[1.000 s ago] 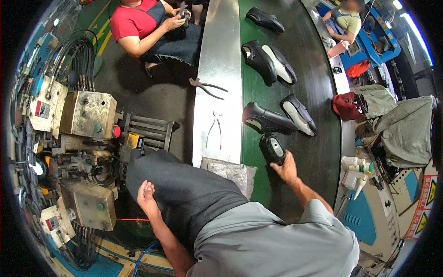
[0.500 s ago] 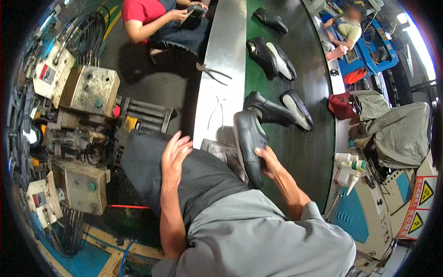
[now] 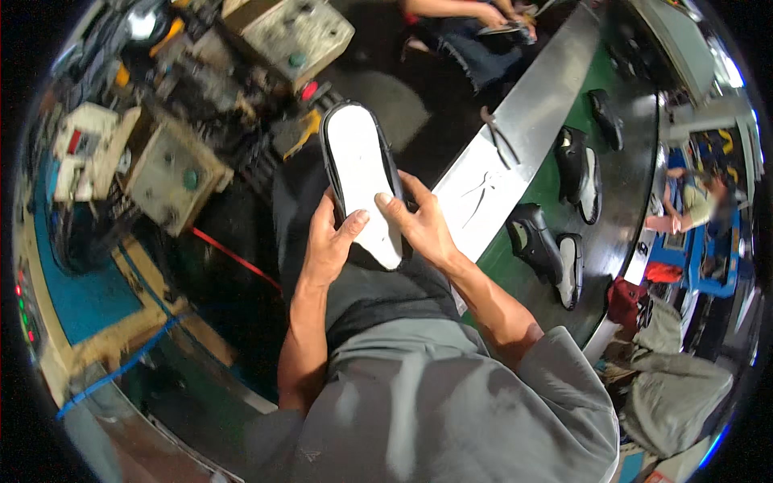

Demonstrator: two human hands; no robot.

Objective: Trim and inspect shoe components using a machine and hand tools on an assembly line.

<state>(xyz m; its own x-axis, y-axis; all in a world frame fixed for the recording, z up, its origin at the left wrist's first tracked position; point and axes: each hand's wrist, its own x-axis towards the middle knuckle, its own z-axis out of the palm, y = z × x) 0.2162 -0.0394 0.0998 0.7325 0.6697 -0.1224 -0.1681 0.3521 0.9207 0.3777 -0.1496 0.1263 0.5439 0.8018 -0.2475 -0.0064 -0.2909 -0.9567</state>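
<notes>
A black shoe upper (image 3: 360,161) is held over my lap, its white insole-like underside turned up toward me and the rounded toe pointing away. My left hand (image 3: 328,241) grips its left edge, thumb on the white face and fingers out of sight underneath. From the other side my right hand (image 3: 423,221) holds it the same way, thumb pressed on the white face. Two pairs of pliers, one dark (image 3: 501,138) and one lighter (image 3: 481,193), lie on the metal ledge to the right, apart from both hands.
Several black shoe uppers (image 3: 538,245) lie on the dark green conveyor belt (image 3: 515,282) beyond the metal ledge (image 3: 535,105). Machinery with beige control boxes (image 3: 173,173) stands on the left. A seated person (image 3: 475,40) works at the top; another person (image 3: 688,197) sits far right.
The shoe upper has come from over the belt's edge to above my lap, flipped to show its white underside. My left hand has closed on it too. The view has turned left.
</notes>
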